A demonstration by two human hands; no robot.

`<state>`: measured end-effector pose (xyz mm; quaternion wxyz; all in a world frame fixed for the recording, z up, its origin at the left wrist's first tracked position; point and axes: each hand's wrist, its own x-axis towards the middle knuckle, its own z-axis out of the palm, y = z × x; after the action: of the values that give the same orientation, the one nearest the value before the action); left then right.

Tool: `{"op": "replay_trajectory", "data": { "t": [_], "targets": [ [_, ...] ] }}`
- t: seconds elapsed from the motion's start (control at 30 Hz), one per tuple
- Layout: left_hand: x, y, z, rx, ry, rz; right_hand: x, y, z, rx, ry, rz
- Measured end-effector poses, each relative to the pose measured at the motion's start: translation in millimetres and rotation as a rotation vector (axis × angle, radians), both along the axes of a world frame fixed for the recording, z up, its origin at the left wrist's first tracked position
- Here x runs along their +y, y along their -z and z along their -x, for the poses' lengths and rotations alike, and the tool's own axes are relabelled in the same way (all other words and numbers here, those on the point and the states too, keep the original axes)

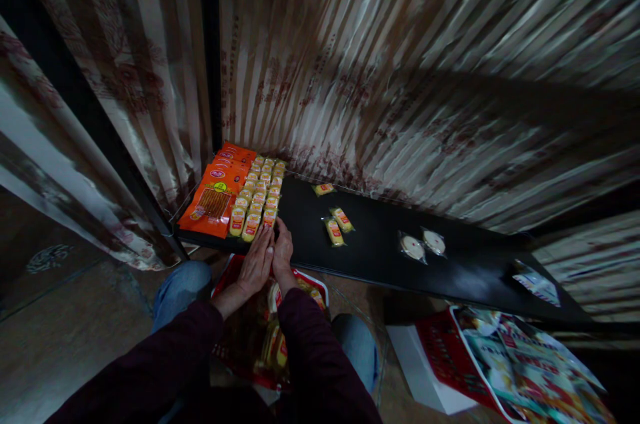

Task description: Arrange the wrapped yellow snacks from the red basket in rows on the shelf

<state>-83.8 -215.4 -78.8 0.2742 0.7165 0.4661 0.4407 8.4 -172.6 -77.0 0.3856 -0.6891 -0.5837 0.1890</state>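
- Orange stick-snack bags [213, 201]: overlapping, I can't count them.
- Yellow wrapped cakes [257, 194]: three columns on the black shelf [375, 237]; the right column's front cake lies just ahead of my fingertips, long axis pointing away.
- Left hand [256, 263]: fingers together at its near end; right hand [283, 249]: fingers together by its right edge, about equally near. Whether either grips, I can't tell.
- One cake basket [313, 277] below.
- Three loose cakes [335, 231].
- Two round white pastries [413, 247].
- One flat packet [537, 283].
- One red bag-filled basket [440, 344].

On the shelf [370, 231], snack bags [213, 194] lay at the left end, with little packs [257, 194] on their right, then three loose packs [334, 232], then two other snacks [413, 248]. A curtain [350, 77] hung behind, and a basket [320, 283] sat in front.
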Motion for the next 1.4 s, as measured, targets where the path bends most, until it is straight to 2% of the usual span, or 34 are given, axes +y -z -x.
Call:
{"op": "replay_trajectory", "data": {
  "t": [0.17,0.37,0.77,1.03,1.4],
  "targets": [
    [-1.8,1.0,0.0,0.03,-0.002,-0.015,0.7,3.6,-1.7,0.004,-0.004,-0.032],
    [-7.8,-0.1,1.0,0.055,0.001,-0.046,-4.3,9.0,-2.7,0.05,0.062,-0.092],
    [-36.9,5.0,0.9,0.085,0.005,0.011,-43.6,9.2,-5.2,0.081,0.072,-0.113],
    [-70.4,9.1,9.2,0.12,0.073,0.06,-83.3,10.5,-2.1,0.174,0.031,-0.054],
    [-107.9,32.5,22.0,0.154,0.131,0.228,-130.7,41.5,2.2,0.183,-0.015,0.173]
  ]
}}
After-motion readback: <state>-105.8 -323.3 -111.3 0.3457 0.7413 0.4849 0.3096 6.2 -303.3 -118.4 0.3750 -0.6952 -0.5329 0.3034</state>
